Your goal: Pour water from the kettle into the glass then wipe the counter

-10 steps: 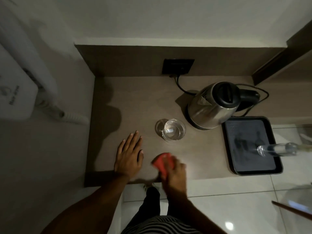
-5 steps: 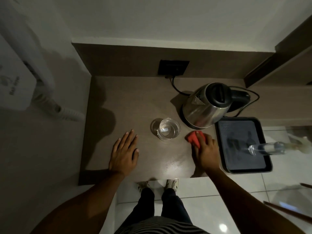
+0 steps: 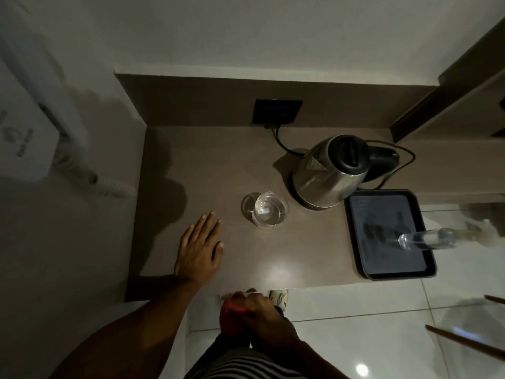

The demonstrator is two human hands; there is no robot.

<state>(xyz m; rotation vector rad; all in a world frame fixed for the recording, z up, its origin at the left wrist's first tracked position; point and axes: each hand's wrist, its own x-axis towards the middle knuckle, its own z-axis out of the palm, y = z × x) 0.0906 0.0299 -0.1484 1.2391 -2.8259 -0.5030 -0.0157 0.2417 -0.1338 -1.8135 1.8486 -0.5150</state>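
Red cloth (image 3: pixel 232 310) clenched in right hand (image 3: pixel 257 313), bottom centre, off the counter (image 3: pixel 300 255); left hand (image 3: pixel 199 247) flat, released. Wipe around glass (image 3: pixel 269 210), don't bump.

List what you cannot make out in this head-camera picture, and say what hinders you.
- Red cloth: mostly wrapped inside the right hand; its shape is unclear.
- Kettle: water level hidden by its shut black lid.
- Bottle on the tray: blurred; any label is unreadable.
- Counter: dim light and glare hide any wetness.
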